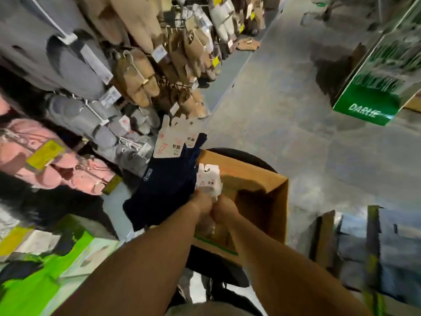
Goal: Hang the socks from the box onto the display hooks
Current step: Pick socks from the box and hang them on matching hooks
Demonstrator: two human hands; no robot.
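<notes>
Both hands' fingers pinch carded navy socks (pixel 164 179) above the box (pixel 262 188), long axis upright, cards topmost

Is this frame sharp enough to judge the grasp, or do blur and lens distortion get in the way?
Head view: motion blur smears both hands, left hand and right hand, so the fingers are unreadable; the sock pack label is soft; wide-angle bending tilts the hanging slippers; light is dim and even, no glare.
</notes>
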